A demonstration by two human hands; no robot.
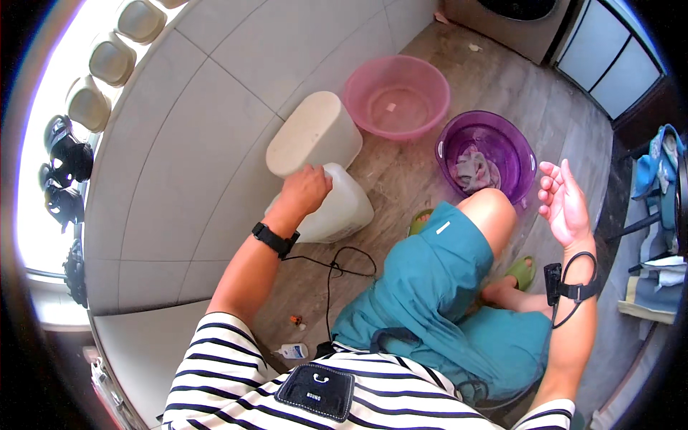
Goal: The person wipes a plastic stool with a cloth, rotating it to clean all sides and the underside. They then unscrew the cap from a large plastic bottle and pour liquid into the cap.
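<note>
My left hand (307, 190) is closed at the top of a white translucent plastic jug (342, 208), which stands on the floor beside the tiled wall. The hand hides the part it grips. My right hand (564, 204) is raised at the right with nothing in it, palm showing and fingers loosely bent. Nearest to it is a purple basin (447, 150), where a wet-looking greyish-pink cloth (476, 170) lies crumpled.
Behind the jug, an oval cream bin (308, 136) stands against the wall. A pink basin (398, 130) sits beyond it. A black cable (335, 266) trails over the floor near a small white bottle (293, 350). Blue items (656, 165) hang at the right.
</note>
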